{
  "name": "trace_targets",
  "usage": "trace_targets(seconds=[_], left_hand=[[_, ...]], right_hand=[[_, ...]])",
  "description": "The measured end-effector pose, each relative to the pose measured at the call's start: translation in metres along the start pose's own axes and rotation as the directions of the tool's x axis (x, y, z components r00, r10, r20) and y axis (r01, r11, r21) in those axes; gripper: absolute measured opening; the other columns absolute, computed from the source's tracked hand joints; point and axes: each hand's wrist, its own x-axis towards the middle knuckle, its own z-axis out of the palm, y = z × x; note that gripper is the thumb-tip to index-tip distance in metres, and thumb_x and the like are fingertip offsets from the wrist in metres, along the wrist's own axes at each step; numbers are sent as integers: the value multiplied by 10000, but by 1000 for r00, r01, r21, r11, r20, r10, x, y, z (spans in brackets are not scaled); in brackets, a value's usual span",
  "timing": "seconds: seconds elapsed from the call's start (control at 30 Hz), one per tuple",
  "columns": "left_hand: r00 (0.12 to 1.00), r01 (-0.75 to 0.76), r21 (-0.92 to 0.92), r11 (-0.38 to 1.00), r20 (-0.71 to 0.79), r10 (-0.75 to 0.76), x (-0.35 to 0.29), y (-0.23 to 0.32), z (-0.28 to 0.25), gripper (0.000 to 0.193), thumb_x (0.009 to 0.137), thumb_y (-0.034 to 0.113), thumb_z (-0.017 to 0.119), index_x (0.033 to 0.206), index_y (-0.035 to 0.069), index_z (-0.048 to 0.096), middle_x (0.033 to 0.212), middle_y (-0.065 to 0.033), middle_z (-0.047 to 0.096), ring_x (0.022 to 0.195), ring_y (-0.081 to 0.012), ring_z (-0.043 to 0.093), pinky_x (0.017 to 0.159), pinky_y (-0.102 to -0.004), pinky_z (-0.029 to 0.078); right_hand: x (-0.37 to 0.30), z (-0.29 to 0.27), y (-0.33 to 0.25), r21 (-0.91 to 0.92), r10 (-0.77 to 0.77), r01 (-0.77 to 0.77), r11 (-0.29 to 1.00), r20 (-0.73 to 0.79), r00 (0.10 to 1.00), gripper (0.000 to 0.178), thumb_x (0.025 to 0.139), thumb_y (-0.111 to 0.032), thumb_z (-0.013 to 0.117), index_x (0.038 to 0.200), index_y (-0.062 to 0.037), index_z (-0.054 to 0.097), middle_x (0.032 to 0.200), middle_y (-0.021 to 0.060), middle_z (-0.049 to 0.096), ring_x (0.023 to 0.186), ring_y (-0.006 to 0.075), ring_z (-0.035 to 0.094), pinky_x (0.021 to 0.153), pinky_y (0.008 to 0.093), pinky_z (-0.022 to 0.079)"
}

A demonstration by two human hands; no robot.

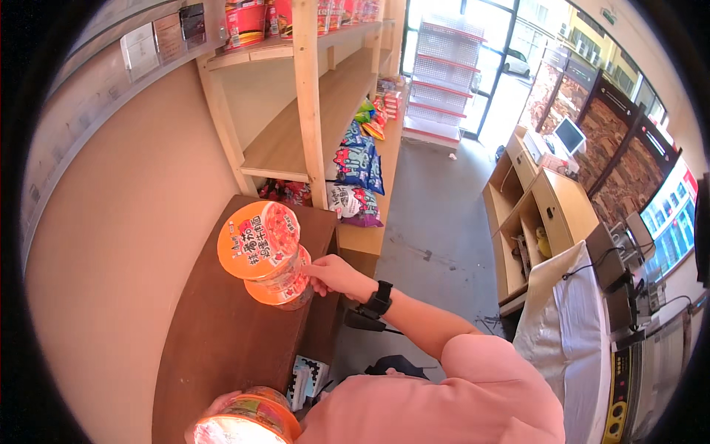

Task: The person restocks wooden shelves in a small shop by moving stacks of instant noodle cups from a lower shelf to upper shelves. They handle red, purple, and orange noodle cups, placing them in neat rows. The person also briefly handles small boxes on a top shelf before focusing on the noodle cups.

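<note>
Two orange-rimmed instant noodle cups stand stacked on the brown table; the upper noodle cup [248,248] shows its printed orange and red lid. Below it, the lower noodle cup [270,292] is partly covered. My right hand [336,277], with a black watch on its wrist, has its fingers closed against the right side of this stack. At the bottom edge, my left hand [214,407] grips another orange noodle cup [255,414], whose lid is washed out by glare. Most of that hand lies hidden behind the cup or outside the picture.
The brown table [214,337] runs along the wall at left. Beyond it stands a wooden shelf [307,111] with red noodle buckets on top and snack bags [359,166] low down. A wire display rack [444,81] is by the glass door. Wooden cabinets [532,207] line the right.
</note>
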Motion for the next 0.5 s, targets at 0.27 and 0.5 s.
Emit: trace_targets(seconds=[0.27, 0.5], left_hand=[[995, 22, 58, 998, 97, -28, 16, -11, -3, 968, 701, 278, 811, 1423, 4, 229, 1419, -97, 359, 1292, -169, 338, 1059, -340, 294], [966, 33, 141, 989, 250, -67, 59, 10, 16, 967, 700, 280, 812, 1422, 3, 231, 1418, -94, 360, 1290, -164, 337, 1059, -336, 295]], right_hand=[[-4, 16, 17, 145, -184, 205, 968, -143, 972, 242, 882, -183, 537, 696, -31, 563, 609, 19, 528, 516, 94, 483, 488, 233, 394], [-41, -34, 41, 191, -229, 291, 937, -293, 928, 222, 902, -171, 496, 752, -28, 576, 630, 6, 539, 536, 78, 484, 490, 226, 393]])
